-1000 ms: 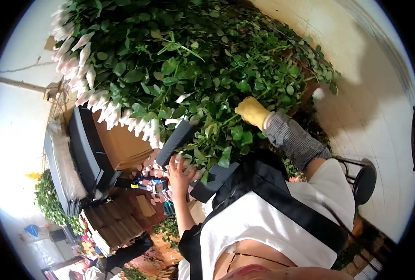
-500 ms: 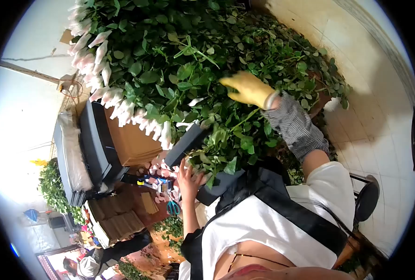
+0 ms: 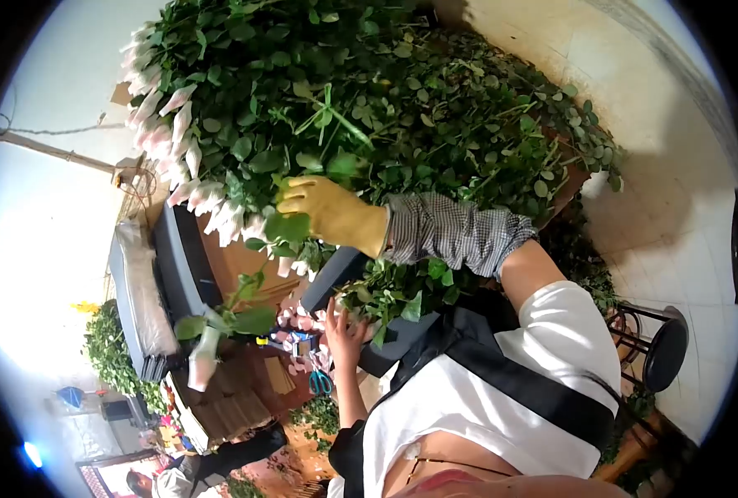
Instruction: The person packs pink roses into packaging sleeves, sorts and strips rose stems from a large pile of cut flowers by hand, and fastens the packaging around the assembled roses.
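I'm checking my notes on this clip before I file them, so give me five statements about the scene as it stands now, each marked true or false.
1. The right hand, gloved in yellow, holds a flower. True.
2. The left hand is gloved too. False: it is bare.
3. Pale wrapped buds line the left edge of the leafy pile in the picture. True.
4. The black stool is on the picture's left. False: it is on the right.
5. The left hand grips the scissors. False: they lie apart from its fingers.
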### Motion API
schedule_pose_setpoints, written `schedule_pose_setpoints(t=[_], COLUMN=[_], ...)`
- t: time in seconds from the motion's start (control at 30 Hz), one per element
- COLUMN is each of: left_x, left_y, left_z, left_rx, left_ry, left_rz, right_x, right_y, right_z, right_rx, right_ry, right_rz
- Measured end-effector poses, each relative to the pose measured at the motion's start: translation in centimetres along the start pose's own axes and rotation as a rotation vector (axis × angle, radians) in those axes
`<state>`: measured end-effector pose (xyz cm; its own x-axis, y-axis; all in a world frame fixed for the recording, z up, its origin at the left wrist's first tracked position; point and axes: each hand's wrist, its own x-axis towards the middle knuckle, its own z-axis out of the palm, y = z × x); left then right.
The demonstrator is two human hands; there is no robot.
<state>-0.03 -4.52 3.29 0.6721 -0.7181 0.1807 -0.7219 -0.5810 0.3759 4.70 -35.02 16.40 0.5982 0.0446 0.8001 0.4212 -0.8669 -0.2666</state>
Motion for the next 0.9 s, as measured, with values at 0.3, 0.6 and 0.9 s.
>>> schedule_pose_setpoints(t=[0.3, 0.6, 0.9], left_x=[-0.4, 0.0, 0.1], left_y=[0.0, 0.1, -0.4], left_z=[0.1, 0.1, 0.5], left_rx=[-0.188, -0.126, -0.139], left_ry=[-0.022, 0.03, 0.012], left_rz=[-0.112, -0.051, -0.077], right_x=[-4.7, -9.9, -15.4], right_y=[0.2, 7.7, 11.9], right_z=[-9.8, -8.9, -4.4], right_rx=[-0.451, -0.548, -0.64], right_ry=[-0.425, -0.113, -0.606], right_rz=[-0.006, 0.282, 0.689])
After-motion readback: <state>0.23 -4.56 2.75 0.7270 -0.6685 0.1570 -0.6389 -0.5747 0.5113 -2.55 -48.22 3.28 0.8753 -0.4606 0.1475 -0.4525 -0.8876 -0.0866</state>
